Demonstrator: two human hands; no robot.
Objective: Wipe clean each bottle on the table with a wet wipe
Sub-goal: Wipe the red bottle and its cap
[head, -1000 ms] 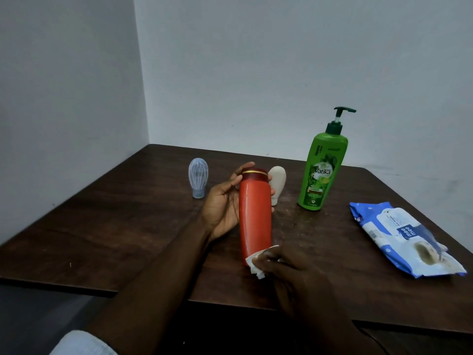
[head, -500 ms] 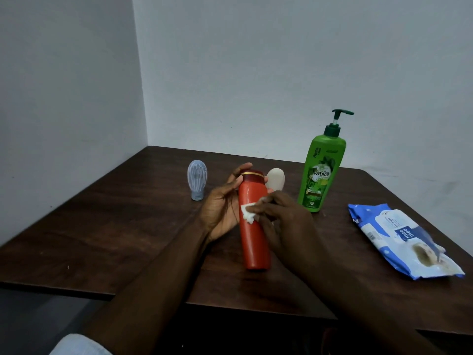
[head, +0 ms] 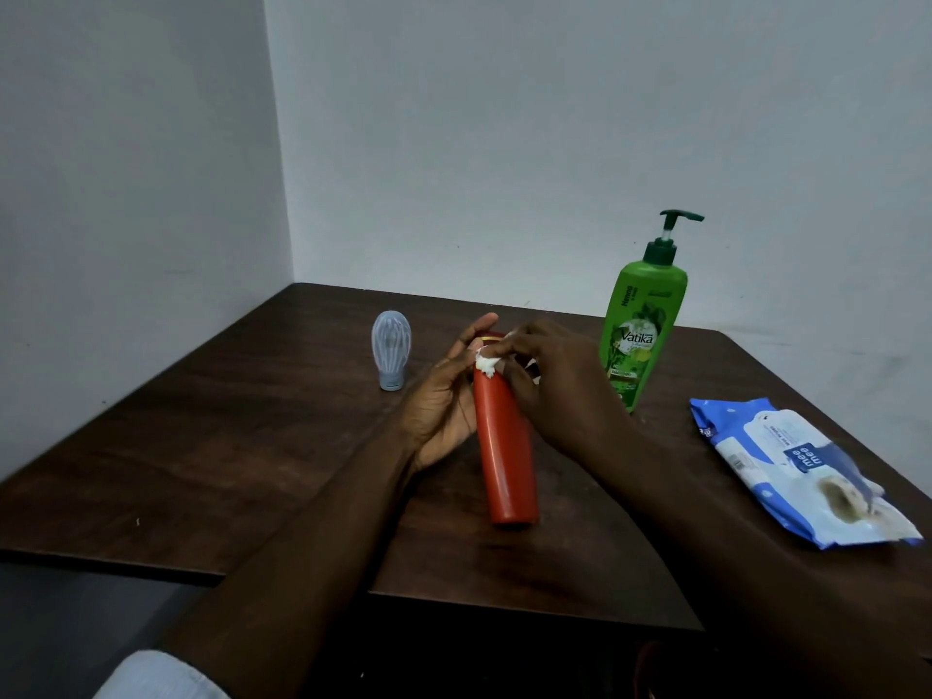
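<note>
Red bottle [head: 506, 446] upright at bench [head: 201, 446] centre, clear of all edges. Left hand [head: 444, 406] curled behind upper body. Right hand [head: 555, 391] pinching wet wipe [head: 485, 364] against neck. Bare surface at left; green pump bottle [head: 643, 335] far right; wipes pack [head: 797, 471] near right edge.

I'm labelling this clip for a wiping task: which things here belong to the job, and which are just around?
Job: red bottle, wipe, green pump bottle, small clear bottle, wipes pack, left hand, right hand.

Just around: table, walls.
</note>
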